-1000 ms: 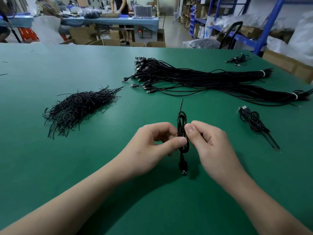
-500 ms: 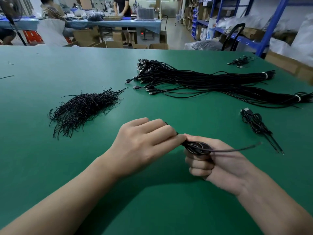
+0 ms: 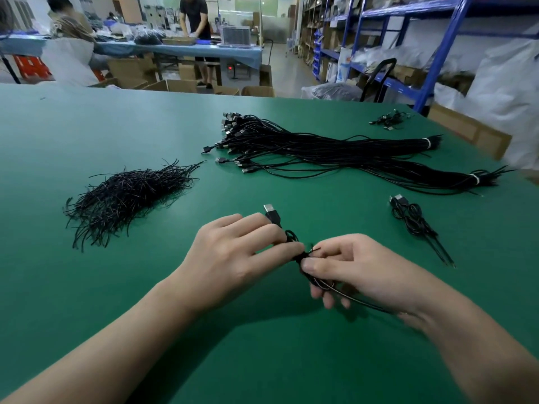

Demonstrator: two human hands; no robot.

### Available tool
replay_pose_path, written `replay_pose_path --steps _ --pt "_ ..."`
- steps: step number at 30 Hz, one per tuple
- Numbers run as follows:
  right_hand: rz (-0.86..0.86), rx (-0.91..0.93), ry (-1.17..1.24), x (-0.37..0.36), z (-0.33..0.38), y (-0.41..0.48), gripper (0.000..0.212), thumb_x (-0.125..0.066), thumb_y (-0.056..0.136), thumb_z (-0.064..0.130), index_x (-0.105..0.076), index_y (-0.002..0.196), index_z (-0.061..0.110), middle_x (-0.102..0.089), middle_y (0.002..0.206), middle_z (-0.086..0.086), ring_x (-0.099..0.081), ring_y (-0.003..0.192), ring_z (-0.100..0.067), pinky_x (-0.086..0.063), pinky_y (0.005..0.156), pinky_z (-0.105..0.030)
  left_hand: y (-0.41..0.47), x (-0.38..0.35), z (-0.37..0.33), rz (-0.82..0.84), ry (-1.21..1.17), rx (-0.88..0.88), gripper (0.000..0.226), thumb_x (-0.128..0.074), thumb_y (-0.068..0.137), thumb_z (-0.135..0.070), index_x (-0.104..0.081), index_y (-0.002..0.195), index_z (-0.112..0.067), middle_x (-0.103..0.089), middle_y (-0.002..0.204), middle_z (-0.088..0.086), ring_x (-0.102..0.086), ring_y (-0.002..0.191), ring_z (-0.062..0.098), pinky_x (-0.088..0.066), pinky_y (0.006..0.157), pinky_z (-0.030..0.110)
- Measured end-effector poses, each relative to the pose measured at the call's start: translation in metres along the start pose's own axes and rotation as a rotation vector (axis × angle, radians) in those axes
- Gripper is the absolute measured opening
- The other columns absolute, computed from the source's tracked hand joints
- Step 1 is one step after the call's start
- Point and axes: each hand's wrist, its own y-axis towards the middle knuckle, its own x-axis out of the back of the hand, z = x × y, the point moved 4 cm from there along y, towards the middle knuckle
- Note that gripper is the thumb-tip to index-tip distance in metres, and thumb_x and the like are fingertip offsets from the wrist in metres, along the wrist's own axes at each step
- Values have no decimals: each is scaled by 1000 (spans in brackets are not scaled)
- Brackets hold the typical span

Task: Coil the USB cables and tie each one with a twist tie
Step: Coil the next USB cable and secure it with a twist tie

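Left hand: your left hand (image 3: 233, 258) has its fingers curled round the upper end of the coiled cable (image 3: 291, 236), gripping it.
Right hand: your right hand (image 3: 360, 272) meets the left at the coil's waist, thumb pressed on it and fingers curled under the lower loops.
Hands together: both are clamped on the one coil, fingertips almost touching, low over the green table (image 3: 87, 126).
USB plug: the USB plug (image 3: 271, 212) pokes out past your left fingers toward 11 o'clock.
Twist tie: short ends of a twist tie (image 3: 313, 249) stick up just above your right thumb; whether you pinch them cannot be told.
Loose ties: a heap of twist ties (image 3: 128, 196) lies at 10 o'clock from your hands.
Uncoiled stock: a bundle of cables (image 3: 320, 150) lies at 1 o'clock, well apart.
Tied cable: one tied cable (image 3: 411, 217) lies at 2 o'clock, near your right hand.
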Motion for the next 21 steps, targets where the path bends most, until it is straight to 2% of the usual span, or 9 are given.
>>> replay_pose_path --steps 2,4,7,9,11,14,16,18,21 --pt "-105 -37 1 12 -3 -2 21 -72 92 29 -71 83 10 -73 74 -12 -61 54 -15 -38 41 -20 1 -3 -1 0 -43 47 20 -71 96 -27 -76 115 -23 -70 93 -6 -64 82 19 -52 63 33" --pt "-328 -84 -78 41 -8 -3 21 -72 91 28 -70 78 12 -74 70 -8 -58 51 -12 -36 39 -20 -1 -8 -2 34 -79 77 25 -71 96 -36 -75 117 -23 -70 95 -7 -64 84 19 -53 66 31" --pt "-788 -166 -576 103 -14 -11 24 -71 87 37 -70 74 17 -72 62 2 -65 60 -17 -51 54 -28 -3 -14 -3 84 -111 93 23 -69 97 -37 -76 112 -22 -70 94 -7 -63 85 19 -54 65 32" --pt "-974 -238 -907 132 -15 -15 28 -68 86 39 -67 68 18 -67 62 1 -63 66 -25 -51 60 -29 -3 -16 -4 105 -129 97 22 -68 98 -38 -76 110 -22 -69 93 -7 -62 86 19 -54 66 34" --pt "-1015 -276 -1065 147 -18 -13 31 -66 87 37 -67 66 15 -63 62 -3 -59 62 -28 -46 55 -25 -3 -19 -5 121 -150 101 22 -68 98 -38 -75 110 -22 -69 93 -7 -61 86 19 -54 68 35" --pt "-954 -328 -1219 152 -23 -3 36 -65 89 35 -63 63 11 -58 59 -4 -54 55 -25 -34 48 -23 -4 -21 -6 144 -178 109 22 -67 98 -38 -75 110 -21 -68 93 -7 -60 86 19 -54 68 36" --pt "-925 -326 -1257 150 -23 2 30 -64 91 37 -60 73 13 -55 63 -3 -53 59 -26 -30 47 -24 -5 -22 -5 159 -185 115 22 -67 98 -39 -75 109 -21 -68 92 -7 -60 86 19 -54 68 37" --pt "-900 -328 -1277 147 -22 5 33 -64 92 43 -54 81 13 -53 67 -2 -52 61 -26 -28 46 -26 -5 -22 -5 170 -192 123 22 -66 99 -39 -75 109 -22 -68 92 -7 -59 86 19 -54 69 36" --pt "-832 -408 -1343 142 -20 8 54 -60 90 64 -44 82 13 -51 68 -2 -51 61 -24 -29 46 -28 -5 -22 -4 182 -210 139 22 -65 99 -40 -74 110 -22 -67 92 -8 -59 86 19 -53 69 35"
